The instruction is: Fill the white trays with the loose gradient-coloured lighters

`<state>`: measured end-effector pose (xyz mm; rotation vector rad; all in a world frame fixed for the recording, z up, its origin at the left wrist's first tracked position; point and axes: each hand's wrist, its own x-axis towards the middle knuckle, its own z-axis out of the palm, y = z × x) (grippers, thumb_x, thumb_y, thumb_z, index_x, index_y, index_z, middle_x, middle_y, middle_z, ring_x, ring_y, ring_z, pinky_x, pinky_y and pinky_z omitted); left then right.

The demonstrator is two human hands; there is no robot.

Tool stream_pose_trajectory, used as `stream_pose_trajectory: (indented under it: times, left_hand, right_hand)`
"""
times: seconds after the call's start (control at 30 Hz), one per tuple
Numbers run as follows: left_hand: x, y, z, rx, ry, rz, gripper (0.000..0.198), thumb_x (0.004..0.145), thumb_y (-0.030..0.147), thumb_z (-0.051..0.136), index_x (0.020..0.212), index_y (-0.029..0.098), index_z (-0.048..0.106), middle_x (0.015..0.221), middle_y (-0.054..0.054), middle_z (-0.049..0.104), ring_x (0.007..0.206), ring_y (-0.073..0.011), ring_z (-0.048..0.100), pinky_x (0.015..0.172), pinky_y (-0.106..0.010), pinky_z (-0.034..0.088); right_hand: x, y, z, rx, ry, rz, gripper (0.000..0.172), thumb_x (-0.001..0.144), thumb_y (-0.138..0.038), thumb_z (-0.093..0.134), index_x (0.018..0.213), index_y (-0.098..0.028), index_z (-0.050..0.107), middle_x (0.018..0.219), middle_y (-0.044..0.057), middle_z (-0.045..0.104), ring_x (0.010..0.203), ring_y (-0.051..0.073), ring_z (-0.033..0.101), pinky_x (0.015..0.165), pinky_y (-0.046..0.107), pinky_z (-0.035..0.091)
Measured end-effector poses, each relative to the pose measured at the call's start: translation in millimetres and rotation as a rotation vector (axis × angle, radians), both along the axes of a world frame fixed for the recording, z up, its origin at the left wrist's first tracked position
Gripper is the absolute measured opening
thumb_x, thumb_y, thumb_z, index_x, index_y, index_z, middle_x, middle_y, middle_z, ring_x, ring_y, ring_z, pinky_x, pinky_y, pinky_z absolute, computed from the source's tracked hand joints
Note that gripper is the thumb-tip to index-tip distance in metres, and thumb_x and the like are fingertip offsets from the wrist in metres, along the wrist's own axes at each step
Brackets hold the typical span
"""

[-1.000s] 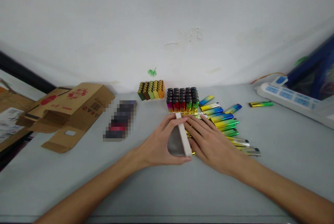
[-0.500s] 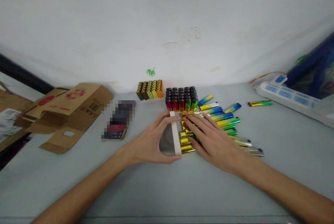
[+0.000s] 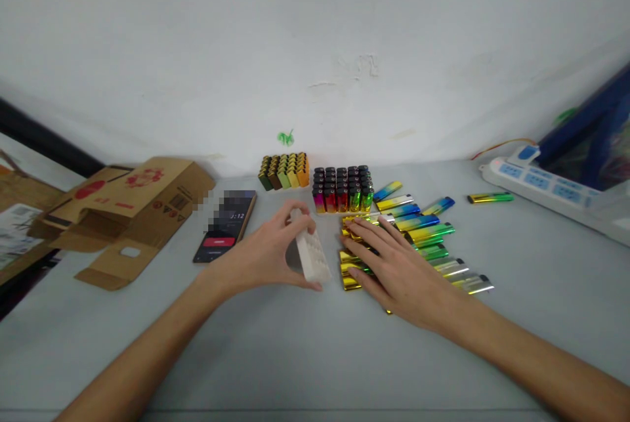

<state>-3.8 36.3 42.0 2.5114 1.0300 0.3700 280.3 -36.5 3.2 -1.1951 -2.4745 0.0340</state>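
My left hand point(image 3: 263, 253) grips a white plastic tray point(image 3: 312, 256) with rows of holes, holding it on edge on the grey table point(image 3: 305, 350). Just to its right, my right hand point(image 3: 394, 268) lies flat with fingers stretched out over a row of shiny gold, green and blue lighters point(image 3: 423, 241) lying side by side. The gold ends of those lighters point(image 3: 349, 271) show between the tray and my right hand. Behind stands a block of upright black-capped lighters point(image 3: 343, 188).
A smaller block of yellow and brown lighters point(image 3: 285, 170) stands by the wall. A phone point(image 3: 225, 233) lies left of my left hand, an open cardboard box point(image 3: 125, 209) further left. At right are a single lighter point(image 3: 491, 197) and a white power strip point(image 3: 551, 195).
My left hand has pulled the white tray leftward away from the lying lighters and tilted it, uncovering their gold ends. My right hand stays pressed on the lighters.
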Motion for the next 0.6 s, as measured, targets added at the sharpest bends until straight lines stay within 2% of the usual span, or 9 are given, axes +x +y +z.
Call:
stream_pose_trajectory:
  times: [0.07,0.17,0.23,0.3,0.43,0.47,0.6]
  left_hand:
    - [-6.7,5.7,2.9,0.022,0.045,-0.001,0.071,0.068,0.063,0.099,0.118,0.026,0.065,0.137,-0.011,0.056,0.118,-0.0325,0.067,0.102,-0.047,0.061]
    - [-14.9,11.6,7.1,0.023,0.139,0.015,0.045,0.083,0.044,0.089,0.120,0.026,0.071,0.132,-0.009,0.060,0.112,-0.0281,0.071,0.103,-0.043,0.060]
    - [-19.9,13.7,9.9,-0.004,0.201,0.033,0.044,0.083,0.043,0.086,0.122,0.026,0.074,0.133,-0.008,0.063,0.111,-0.0284,0.073,0.104,-0.043,0.060]
    - [-25.6,15.2,12.5,-0.026,0.237,0.056,0.055,0.078,0.054,0.090,0.124,0.026,0.076,0.135,-0.009,0.066,0.115,-0.0324,0.073,0.106,-0.046,0.060]
    - [-37.7,19.1,15.8,-0.059,0.267,0.080,0.097,0.062,0.081,0.092,0.139,0.026,0.074,0.140,-0.012,0.069,0.128,-0.0402,0.069,0.116,-0.053,0.056]
    - [-39.7,20.2,15.9,-0.056,0.272,0.098,0.098,0.064,0.085,0.088,0.141,0.026,0.074,0.141,-0.012,0.069,0.130,-0.0401,0.069,0.117,-0.053,0.055]
    - [-39.3,23.0,14.6,-0.016,0.290,0.183,0.081,0.090,0.090,0.060,0.134,0.024,0.077,0.134,-0.012,0.071,0.123,-0.0357,0.072,0.117,-0.052,0.055]
  right_hand:
    - [0.9,0.3,0.1,-0.005,0.010,0.009,0.046,0.114,-0.035,0.052,0.152,-0.013,0.065,0.165,0.019,0.060,0.158,0.036,0.052,0.133,0.067,0.038]
    - [1.9,0.6,0.0,-0.017,0.033,0.024,0.042,0.113,-0.033,0.054,0.149,-0.016,0.066,0.162,0.019,0.062,0.156,0.036,0.053,0.132,0.068,0.039]
    - [2.5,1.3,-0.6,-0.017,0.074,0.028,0.040,0.112,-0.032,0.056,0.148,-0.019,0.067,0.160,0.018,0.064,0.155,0.035,0.055,0.132,0.068,0.040]
    - [3.9,3.3,-0.7,0.001,0.145,0.033,0.037,0.112,-0.031,0.057,0.145,-0.021,0.068,0.155,0.017,0.067,0.151,0.034,0.059,0.129,0.067,0.045]
    - [13.1,13.6,5.0,0.080,0.331,-0.017,0.023,0.111,-0.027,0.059,0.128,-0.020,0.073,0.133,0.016,0.077,0.128,0.032,0.072,0.113,0.057,0.060]
    - [17.0,17.4,7.5,0.101,0.369,-0.047,0.020,0.111,-0.025,0.058,0.123,-0.020,0.073,0.127,0.015,0.078,0.121,0.030,0.074,0.108,0.054,0.063]
    - [34.8,33.2,14.6,0.184,0.430,-0.165,0.013,0.110,-0.024,0.058,0.112,-0.021,0.071,0.109,0.011,0.080,0.105,0.028,0.076,0.096,0.048,0.064]
